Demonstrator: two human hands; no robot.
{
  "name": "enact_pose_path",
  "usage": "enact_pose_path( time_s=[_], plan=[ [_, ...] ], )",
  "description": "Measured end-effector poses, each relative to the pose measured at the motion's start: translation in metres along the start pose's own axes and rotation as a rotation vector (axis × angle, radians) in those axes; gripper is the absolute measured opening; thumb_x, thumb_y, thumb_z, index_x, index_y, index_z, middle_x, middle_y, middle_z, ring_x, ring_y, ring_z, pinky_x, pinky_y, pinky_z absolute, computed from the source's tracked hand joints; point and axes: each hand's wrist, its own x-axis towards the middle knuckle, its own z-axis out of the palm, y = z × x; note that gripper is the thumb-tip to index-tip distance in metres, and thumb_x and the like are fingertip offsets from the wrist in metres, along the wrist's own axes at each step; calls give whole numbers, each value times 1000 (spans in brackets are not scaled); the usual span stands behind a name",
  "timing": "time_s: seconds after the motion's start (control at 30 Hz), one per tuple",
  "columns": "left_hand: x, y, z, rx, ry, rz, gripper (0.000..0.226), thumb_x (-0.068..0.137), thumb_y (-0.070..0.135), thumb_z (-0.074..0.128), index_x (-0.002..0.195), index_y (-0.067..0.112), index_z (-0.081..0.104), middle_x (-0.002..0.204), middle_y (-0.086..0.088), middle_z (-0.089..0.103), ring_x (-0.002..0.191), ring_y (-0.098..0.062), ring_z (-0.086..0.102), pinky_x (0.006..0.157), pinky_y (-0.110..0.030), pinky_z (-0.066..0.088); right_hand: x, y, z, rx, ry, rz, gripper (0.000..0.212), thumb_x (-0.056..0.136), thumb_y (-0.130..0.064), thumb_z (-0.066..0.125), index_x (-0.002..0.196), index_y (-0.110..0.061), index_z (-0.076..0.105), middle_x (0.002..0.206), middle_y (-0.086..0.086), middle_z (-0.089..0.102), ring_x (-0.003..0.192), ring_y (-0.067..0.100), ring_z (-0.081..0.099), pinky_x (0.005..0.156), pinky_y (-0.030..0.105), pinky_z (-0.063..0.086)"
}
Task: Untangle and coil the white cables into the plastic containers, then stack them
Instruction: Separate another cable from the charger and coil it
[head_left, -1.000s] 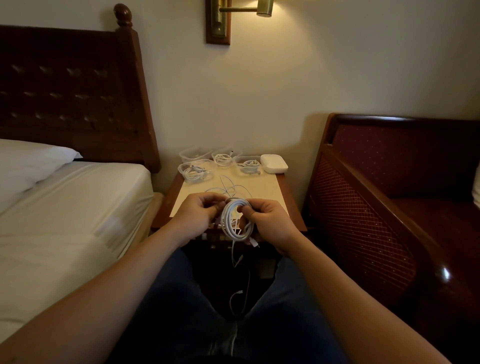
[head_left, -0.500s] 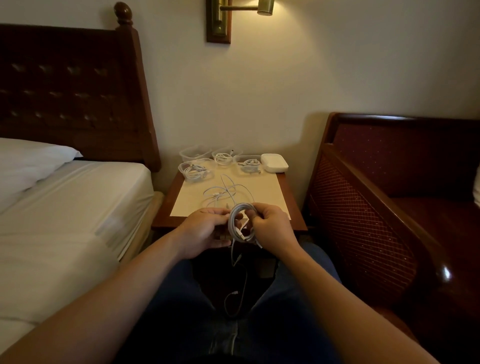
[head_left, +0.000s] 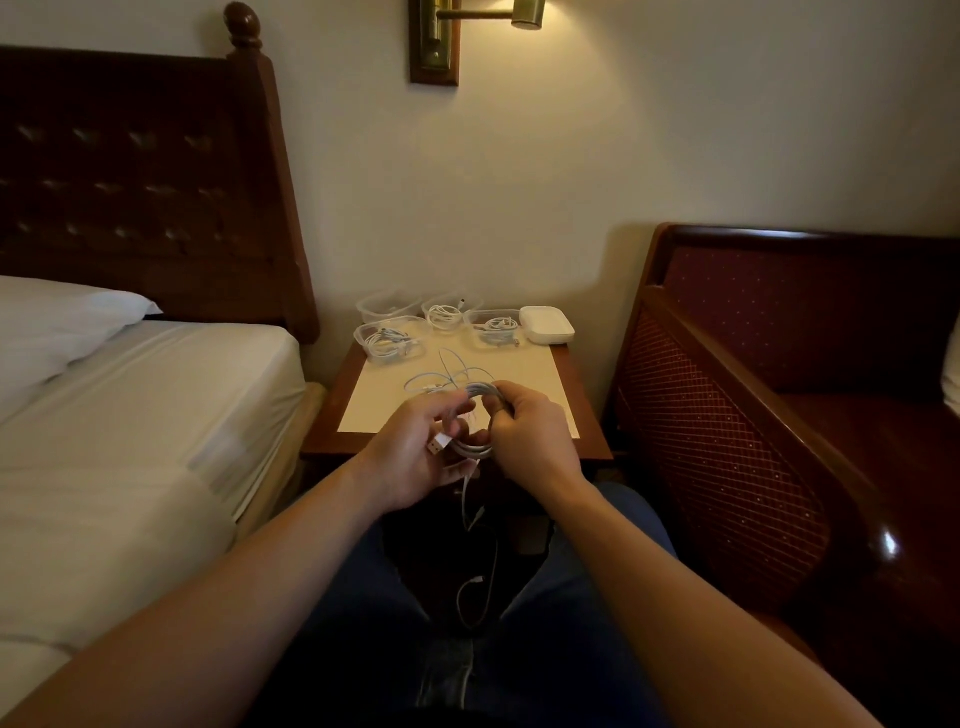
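Hands: our left (head_left: 415, 452) curls under coil (head_left: 475, 423), plug (head_left: 439, 445) on palm; right (head_left: 530, 436) pinches coil's far side. We hold coil over near edge of surface (head_left: 519, 374). Risk: tail (head_left: 475, 571) dangling between knees unwinds loops if grip slackens; may snag loose cable (head_left: 447, 376). Tubs (head_left: 389, 338) wait at back. Both forearms reach forward, wrists turned inward.

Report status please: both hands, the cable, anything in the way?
Left hand and right hand both grip the cable coil. Loose tail hangs between the knees. Tangled cable lies on the nightstand; one container empty. Nothing in the way.
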Motion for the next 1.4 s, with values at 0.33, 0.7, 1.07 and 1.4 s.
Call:
enact_pose_path(
  time_s=[0.33, 0.7, 1.07, 1.4],
  plan=[
    [9, -1, -10, 850, 147, 402, 20, 85, 20, 78, 105, 24, 75, 99, -3, 73, 94, -19, 71, 88, -45, 60, 4, 5, -1, -48, 2, 19, 21, 103, -26, 48, 102, -29, 69, 79, -6, 66, 76, 19, 63, 69, 41, 54],
    [13, 10, -1, 1371, 204, 460, 18, 100, 11, 50, 102, 16, 67, 98, -4, 66, 89, -20, 61, 71, -31, 48, 7, 7, -7, -77, -68, -44, 20, 107, -20, 43, 103, -19, 62, 80, -2, 62, 73, 15, 56, 65, 34, 45],
    [4, 12, -24, 885, -37, 289, 27, 107, 19, 47, 110, 22, 73, 76, 0, 61, 66, -13, 48, 57, -24, 41, 4, 18, -26, -178, -153, -94, 27, 106, -36, 46, 94, -18, 62, 76, -6, 63, 67, 11, 57, 59, 27, 42],
    [12, -8, -33, 219, -183, 51, 31, 103, 8, 44, 105, 11, 75, 77, 0, 70, 65, -7, 61, 56, -19, 49, 14, 30, -21, 585, -347, 264, 26, 101, -23, 60, 95, 0, 70, 66, 7, 63, 50, 15, 54, 46, 23, 41]
  ],
)
